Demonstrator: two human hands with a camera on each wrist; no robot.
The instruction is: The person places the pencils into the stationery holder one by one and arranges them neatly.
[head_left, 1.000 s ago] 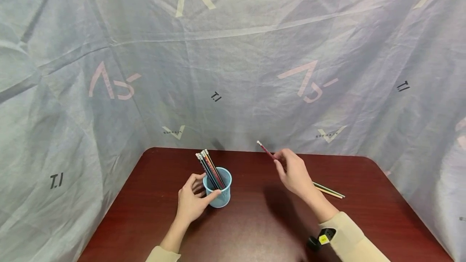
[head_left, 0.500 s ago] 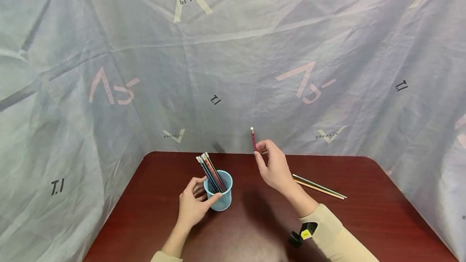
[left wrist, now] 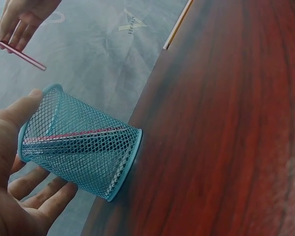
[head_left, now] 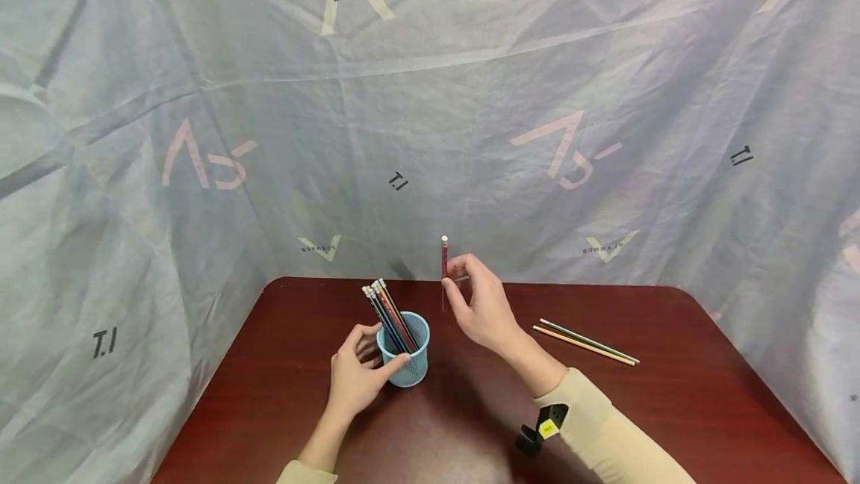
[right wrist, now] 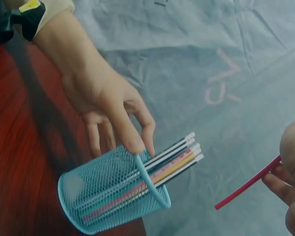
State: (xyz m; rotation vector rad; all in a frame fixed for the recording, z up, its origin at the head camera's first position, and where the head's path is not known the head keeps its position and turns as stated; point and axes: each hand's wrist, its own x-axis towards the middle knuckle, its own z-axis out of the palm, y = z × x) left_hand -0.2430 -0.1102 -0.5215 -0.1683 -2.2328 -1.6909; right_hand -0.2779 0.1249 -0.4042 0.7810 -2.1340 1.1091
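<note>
A light-blue mesh pencil cup point(head_left: 407, 368) stands on the table, several pencils point(head_left: 388, 314) leaning to the left inside it with white eraser ends up. My left hand point(head_left: 356, 372) grips the cup near its rim, thumb at the front and fingers around the far side. Held upright above the table, right of the cup, is a red pencil point(head_left: 444, 256) with its white eraser on top. The thumb and fingers of my right hand point(head_left: 478, 301) pinch it. In the right wrist view the red pencil's point(right wrist: 246, 184) lower end points toward the cup's mouth point(right wrist: 155, 184), apart from it.
Two more pencils point(head_left: 586, 343), side by side, lie on the dark red-brown table point(head_left: 672, 409) to the right. A grey printed cloth point(head_left: 443, 133) hangs behind the table and along both sides. A black wrist device point(head_left: 552, 418) sits at my right sleeve.
My right hand has moved left toward the cup, and the red pencil has turned from slanted to upright. The two lying pencils have come into fuller view. My left hand stays on the cup.
</note>
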